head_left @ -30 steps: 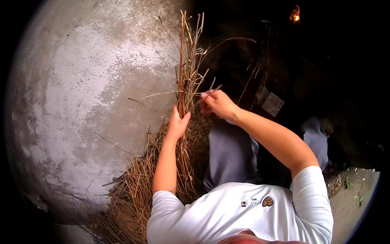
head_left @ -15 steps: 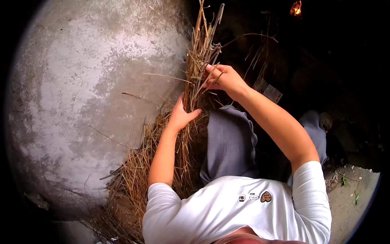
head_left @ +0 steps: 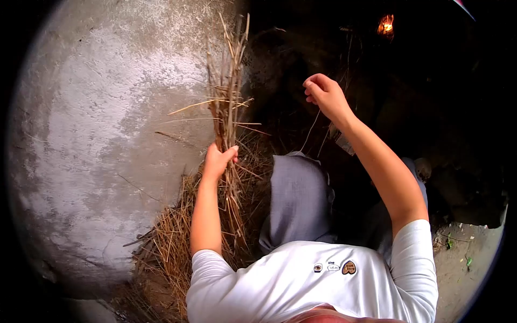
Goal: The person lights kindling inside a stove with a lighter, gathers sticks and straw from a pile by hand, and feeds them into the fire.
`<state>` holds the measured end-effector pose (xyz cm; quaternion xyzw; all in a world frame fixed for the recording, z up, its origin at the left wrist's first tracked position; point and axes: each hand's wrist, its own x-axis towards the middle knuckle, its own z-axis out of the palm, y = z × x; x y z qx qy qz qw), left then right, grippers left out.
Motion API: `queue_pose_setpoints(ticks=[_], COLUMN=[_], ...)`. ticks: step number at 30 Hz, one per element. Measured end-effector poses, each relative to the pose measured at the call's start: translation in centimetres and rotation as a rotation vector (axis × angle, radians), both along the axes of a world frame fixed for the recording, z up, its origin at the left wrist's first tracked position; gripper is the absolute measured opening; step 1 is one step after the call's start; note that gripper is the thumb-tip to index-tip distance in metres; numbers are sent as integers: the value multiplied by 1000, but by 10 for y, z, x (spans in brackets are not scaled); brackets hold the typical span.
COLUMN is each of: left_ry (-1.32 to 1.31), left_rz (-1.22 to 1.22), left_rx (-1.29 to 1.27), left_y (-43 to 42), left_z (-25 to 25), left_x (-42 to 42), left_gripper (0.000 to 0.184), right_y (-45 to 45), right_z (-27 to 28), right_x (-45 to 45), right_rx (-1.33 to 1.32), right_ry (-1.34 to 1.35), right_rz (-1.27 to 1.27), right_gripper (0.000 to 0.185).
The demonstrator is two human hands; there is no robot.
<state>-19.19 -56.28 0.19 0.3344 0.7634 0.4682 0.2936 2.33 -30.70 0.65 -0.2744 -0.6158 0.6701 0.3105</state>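
Note:
My left hand [head_left: 219, 160] is wrapped around the lower part of a bundle of dry stalks [head_left: 226, 116]. The bundle stands nearly upright against the grey wall, with loose ends sticking out to both sides. Apart from it, over the dark area to the right, my right hand [head_left: 327, 98] has its fingers curled together. A thin pale stalk [head_left: 310, 132] shows just below that hand; whether the fingers hold it or anything else is unclear. Beneath my left forearm lies a heap of straw [head_left: 175, 231].
A rough grey wall [head_left: 102, 145] fills the left side. A small fire [head_left: 385, 26] burns in the dark at upper right. My bent knee [head_left: 299, 194] in grey trousers is between my arms. Bare ground [head_left: 463, 258] with green bits shows at lower right.
My right hand has come away from the bundle and moved right. My left hand has shifted left and slightly down with the stalks, its thumb now closed around them.

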Motion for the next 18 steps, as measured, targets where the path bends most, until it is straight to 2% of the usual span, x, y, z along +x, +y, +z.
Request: queue_pose_setpoints(ticks=[1, 4, 5, 6, 8, 9, 11, 12, 14, 15, 16, 18], left_ry=[-12, -140, -170, -165, -168, -171, -124, -127, -125, -126, -131, 95], left_rz=[-7, -48, -79, -79, -157, -190, -242, -261, -283, -300, -304, -353], left_rx=[27, 134, 155, 158, 135, 133, 111, 115, 118, 118, 122, 107], left_y=[0, 2, 3, 5, 13, 16, 23, 25, 29, 30, 32, 38], left_z=[12, 49, 56, 63, 76, 75, 76, 75, 75, 74, 70, 61], left_x=[2, 1, -3, 1, 11, 13, 21, 22, 26, 28, 27, 25], left_gripper=[17, 20, 22, 22, 23, 23, 23, 23, 24, 26, 26, 35], right_y=[1, -18, -27, -39, -52, -57, -67, -68, -68, -75, -78, -84], right_z=[2, 10, 8, 16, 18, 28, 47, 48, 46, 48, 47, 48], right_x=[0, -5, -11, -16, -38, -43, -47, -50, -58, -63, -57, -48], right_rx=[258, 504, 687, 763, 1033, 1039, 1037, 1038, 579, 388, 306, 246], right_ry=[-66, -90, -43, -28, 57, 63, 112, 114, 220, 360, 291, 357], right_rz=[5, 253, 252, 259, 43, 38, -262, -264, 120, 247, 360, 613], right_gripper=[30, 39, 52, 73, 90, 90, 105, 105, 113, 118, 109, 106])
